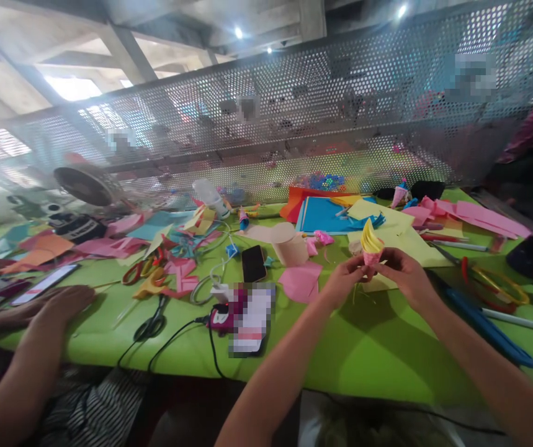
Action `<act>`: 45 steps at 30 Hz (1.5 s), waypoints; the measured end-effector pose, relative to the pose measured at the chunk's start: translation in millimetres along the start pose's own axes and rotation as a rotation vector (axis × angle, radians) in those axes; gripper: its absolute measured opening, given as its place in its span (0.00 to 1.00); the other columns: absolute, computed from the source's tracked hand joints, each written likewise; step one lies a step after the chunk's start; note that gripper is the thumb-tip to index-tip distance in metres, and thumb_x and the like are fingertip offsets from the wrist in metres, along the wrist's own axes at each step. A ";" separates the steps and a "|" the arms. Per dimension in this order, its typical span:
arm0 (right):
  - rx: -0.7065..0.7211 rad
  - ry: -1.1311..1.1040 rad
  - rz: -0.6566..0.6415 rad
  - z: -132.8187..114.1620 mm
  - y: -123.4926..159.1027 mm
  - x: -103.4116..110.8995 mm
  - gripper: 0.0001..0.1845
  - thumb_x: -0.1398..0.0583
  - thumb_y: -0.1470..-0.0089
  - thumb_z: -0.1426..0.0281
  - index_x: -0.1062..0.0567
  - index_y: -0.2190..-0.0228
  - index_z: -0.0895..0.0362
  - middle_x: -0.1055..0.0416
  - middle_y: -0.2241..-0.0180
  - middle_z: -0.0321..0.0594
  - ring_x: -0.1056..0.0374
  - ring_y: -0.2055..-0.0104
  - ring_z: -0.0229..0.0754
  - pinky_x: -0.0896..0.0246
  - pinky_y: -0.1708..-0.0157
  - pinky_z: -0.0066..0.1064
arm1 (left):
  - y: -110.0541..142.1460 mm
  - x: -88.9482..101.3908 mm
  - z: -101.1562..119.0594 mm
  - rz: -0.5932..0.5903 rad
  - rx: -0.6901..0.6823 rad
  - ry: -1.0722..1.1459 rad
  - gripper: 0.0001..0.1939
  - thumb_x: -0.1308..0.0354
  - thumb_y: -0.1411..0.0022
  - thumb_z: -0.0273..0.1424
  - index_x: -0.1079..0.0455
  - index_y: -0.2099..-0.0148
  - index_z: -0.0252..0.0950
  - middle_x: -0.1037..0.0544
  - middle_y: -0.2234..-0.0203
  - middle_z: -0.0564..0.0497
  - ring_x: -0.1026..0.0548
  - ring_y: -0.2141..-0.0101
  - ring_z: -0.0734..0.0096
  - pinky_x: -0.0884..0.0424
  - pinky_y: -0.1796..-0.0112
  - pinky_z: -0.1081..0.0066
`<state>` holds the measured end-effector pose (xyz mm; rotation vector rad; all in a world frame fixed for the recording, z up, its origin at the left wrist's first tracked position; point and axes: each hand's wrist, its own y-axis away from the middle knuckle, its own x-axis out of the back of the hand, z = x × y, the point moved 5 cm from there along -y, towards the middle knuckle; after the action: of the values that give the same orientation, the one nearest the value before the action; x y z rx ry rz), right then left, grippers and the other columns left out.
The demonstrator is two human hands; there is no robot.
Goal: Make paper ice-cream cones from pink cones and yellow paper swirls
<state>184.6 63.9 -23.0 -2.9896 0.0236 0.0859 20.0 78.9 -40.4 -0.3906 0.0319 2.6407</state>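
Between my two hands, above the table, is a small paper ice cream cone (371,243) with a yellow swirled top and a pink lower part. The fingers of my left hand (346,277) pinch its base from the left. From the right, the fingers of my right hand (401,273) close on the pink part. Yellow paper sheets (389,223) lie behind the cone, and a pink paper piece (301,281) rests left of my left hand.
Blue sheets (319,214) and pink strips (484,214) lie farther back. A phone (250,326), a dark phone (254,263), cables and scissors (151,323) are to the left. Another person's hand (68,301) rests at far left. A blue tool (484,329) lies right. A perforated metal screen (285,118) stands behind.
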 end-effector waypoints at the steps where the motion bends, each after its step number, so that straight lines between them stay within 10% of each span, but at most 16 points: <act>1: -0.003 -0.002 -0.008 -0.5 -0.1 -0.7 0.26 0.22 0.54 0.51 0.18 0.59 0.51 0.17 0.65 0.38 0.23 0.64 0.46 0.28 0.59 0.39 | -0.4 -0.1 -0.6 -0.005 -0.009 -0.024 0.35 0.25 0.45 0.54 0.20 0.44 0.34 0.19 0.62 0.47 0.24 0.62 0.69 0.27 0.54 0.65; 30: -0.018 -0.046 -0.043 5.4 -5.9 2.0 0.27 0.19 0.65 0.53 0.15 0.63 0.50 0.14 0.63 0.38 0.20 0.56 0.53 0.27 0.47 0.49 | -2.8 -0.6 -6.4 0.137 -0.180 -0.389 0.17 0.33 0.36 0.28 0.22 0.45 0.36 0.13 0.55 0.46 0.16 0.58 0.65 0.22 0.52 0.68; 45: -0.043 -0.064 -0.054 8.1 -6.5 1.7 0.26 0.18 0.66 0.58 0.14 0.63 0.50 0.15 0.63 0.38 0.21 0.58 0.51 0.27 0.49 0.46 | -1.5 4.3 -8.9 0.208 -0.123 -0.455 0.14 0.30 0.39 0.33 0.20 0.51 0.37 0.12 0.59 0.48 0.16 0.60 0.63 0.22 0.53 0.66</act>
<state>185.9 71.5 -30.2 -3.0263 -0.0663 0.1775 19.4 81.4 -50.0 0.1918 -0.2489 2.8814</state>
